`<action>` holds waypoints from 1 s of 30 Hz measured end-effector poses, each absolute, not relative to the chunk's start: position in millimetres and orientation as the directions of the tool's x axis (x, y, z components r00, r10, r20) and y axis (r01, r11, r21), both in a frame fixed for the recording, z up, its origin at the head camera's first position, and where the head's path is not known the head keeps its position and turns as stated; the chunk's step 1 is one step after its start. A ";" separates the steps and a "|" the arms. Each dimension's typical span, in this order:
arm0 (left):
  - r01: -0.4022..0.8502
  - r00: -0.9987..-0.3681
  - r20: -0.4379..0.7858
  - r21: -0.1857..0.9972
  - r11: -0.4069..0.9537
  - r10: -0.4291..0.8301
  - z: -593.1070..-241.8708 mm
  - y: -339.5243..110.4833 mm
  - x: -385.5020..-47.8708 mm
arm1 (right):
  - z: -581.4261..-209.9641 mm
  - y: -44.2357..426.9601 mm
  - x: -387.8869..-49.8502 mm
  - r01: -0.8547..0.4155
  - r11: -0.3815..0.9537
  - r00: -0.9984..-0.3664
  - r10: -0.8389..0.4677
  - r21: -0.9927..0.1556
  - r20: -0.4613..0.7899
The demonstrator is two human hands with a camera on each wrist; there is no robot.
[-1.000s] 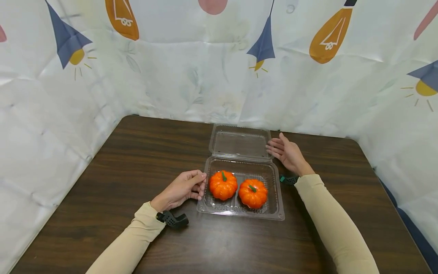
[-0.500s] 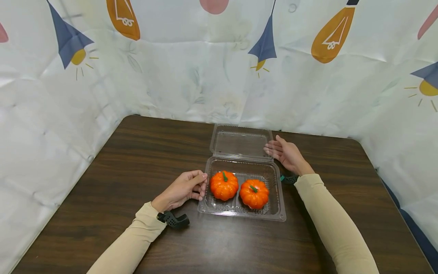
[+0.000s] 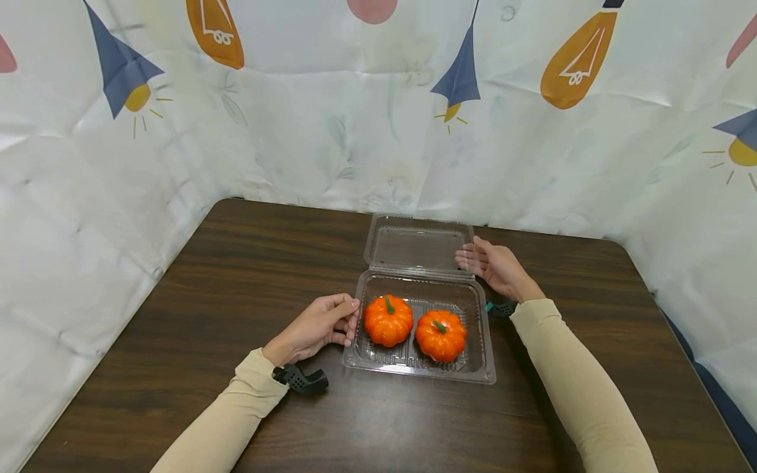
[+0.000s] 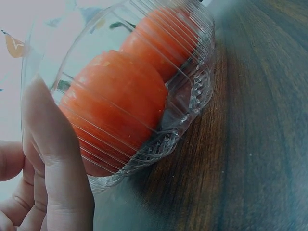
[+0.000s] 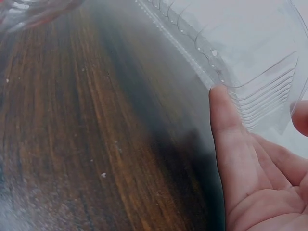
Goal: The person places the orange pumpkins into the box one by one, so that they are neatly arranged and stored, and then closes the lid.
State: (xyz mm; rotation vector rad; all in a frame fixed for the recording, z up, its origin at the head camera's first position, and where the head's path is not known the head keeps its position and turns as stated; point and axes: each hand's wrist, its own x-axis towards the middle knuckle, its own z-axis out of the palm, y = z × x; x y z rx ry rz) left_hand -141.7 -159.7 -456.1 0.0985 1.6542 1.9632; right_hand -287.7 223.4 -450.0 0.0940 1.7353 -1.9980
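A clear plastic container [image 3: 420,376] lies on the table with its hinged lid [image 3: 416,244] tilted back at the far side. Two orange pumpkins with green stems sit inside it, the left one [image 3: 388,320] close beside the right one [image 3: 440,336]. The left hand [image 3: 310,330] pinches the container's left rim between thumb and fingers; through the clear wall, the nearer pumpkin [image 4: 115,108] shows in the left wrist view. At the lid's right side is the right hand [image 3: 499,268], fingers extended behind the clear plastic; in the right wrist view, fingertips [image 5: 220,94] touch the lid's underside.
The dark wood-grain table [image 3: 195,315] extends on both sides of the container. A patterned white curtain [image 3: 284,138] hangs close behind the table and along its sides. Each wrist wears a black band, the left one [image 3: 301,380] near the container's front left corner.
The right hand has shifted slightly left and down, its fingers reaching farther behind the lid. The left hand keeps its hold on the rim, and the pumpkins stay in place.
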 end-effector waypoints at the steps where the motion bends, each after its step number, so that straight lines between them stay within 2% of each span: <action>1: -0.368 -0.838 -0.294 0.927 -0.078 0.460 -455.9 -159.6 -141.6 | -449.1 223.6 -287.9 0.402 -0.076 -0.878 -0.314 -0.912 -0.361; 30: -0.356 -0.840 -0.292 0.933 -0.059 0.458 -456.0 -159.3 -140.5 | -421.1 227.1 -289.0 0.390 -0.132 -0.876 -0.358 -0.911 -0.323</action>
